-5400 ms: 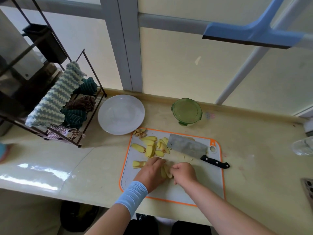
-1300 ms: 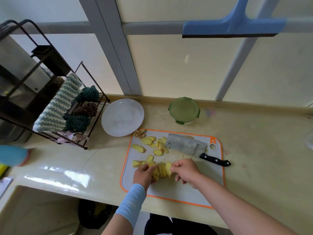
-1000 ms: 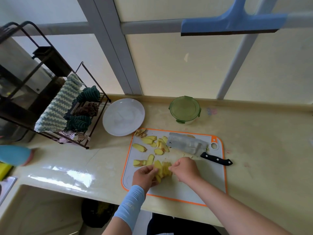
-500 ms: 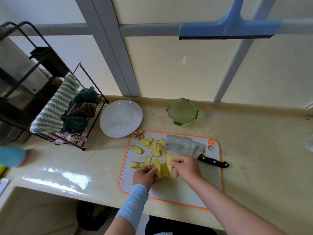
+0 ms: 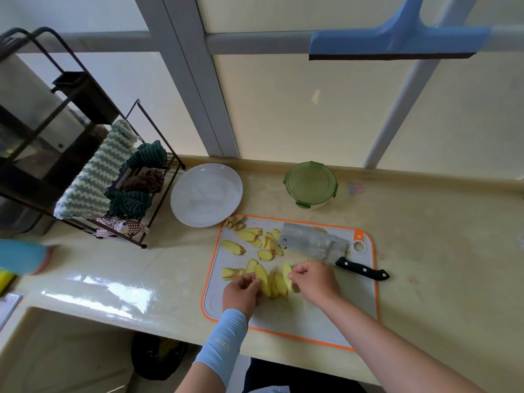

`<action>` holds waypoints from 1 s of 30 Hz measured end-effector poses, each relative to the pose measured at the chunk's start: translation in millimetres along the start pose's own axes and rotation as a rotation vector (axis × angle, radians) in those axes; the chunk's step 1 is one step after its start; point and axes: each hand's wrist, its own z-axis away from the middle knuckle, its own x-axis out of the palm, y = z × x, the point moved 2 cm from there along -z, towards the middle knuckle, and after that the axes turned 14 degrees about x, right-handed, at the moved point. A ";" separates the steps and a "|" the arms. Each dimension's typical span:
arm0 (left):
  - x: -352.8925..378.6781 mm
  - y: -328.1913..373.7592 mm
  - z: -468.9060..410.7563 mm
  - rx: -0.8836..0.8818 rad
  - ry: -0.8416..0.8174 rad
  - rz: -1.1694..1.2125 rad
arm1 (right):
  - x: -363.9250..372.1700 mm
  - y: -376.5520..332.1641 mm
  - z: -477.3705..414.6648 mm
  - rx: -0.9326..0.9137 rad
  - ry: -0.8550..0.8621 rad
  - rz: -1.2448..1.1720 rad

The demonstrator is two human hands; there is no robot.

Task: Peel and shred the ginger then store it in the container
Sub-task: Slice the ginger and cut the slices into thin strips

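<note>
Ginger slices (image 5: pixel 273 283), where are they?

— On the cutting board (image 5: pixel 297 316), toward its near left part. Peeled yellow pieces stand on edge in a short overlapping row between the two hands.

How do the hands sit?

— The left hand (image 5: pixel 241 293), with a light blue sleeve (image 5: pixel 224 336) on its forearm, has its fingers curled in and pinches the left end of the row. The right hand (image 5: pixel 316 282) pinches the slice at the right end between thumb and fingers; its other fingers are tucked under.

Anything more on the board?

— Loose slices (image 5: pixel 246 236) lie scattered on the far left part, with brownish peel scraps (image 5: pixel 234 222) at the far left corner. A cleaver (image 5: pixel 312 245) lies flat on the far right part, its black handle pointing right over the board's edge. Neither hand touches it.

And the container (image 5: pixel 310 184)?

— On the worktop (image 5: pixel 439 251) just beyond the board, its green lid on. A white plate (image 5: pixel 207 194) sits to its left, close to the board's far left corner.

What else is around?

— A black wire rack (image 5: pixel 85 154) hung with cloths stands at the far left, and a blue squeegee (image 5: pixel 397 42) hangs against the window above.
</note>
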 end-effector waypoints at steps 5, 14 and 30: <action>1.3 -1.6 0.2 -0.004 -0.009 -0.006 | 8.1 3.7 5.2 -0.019 0.004 0.161; 18.3 8.6 12.7 0.064 -0.193 0.039 | 6.5 -5.6 14.1 -0.093 -0.132 -0.176; 10.1 -9.0 13.8 0.458 -0.259 -0.804 | -0.5 7.8 0.1 0.028 -0.075 -0.047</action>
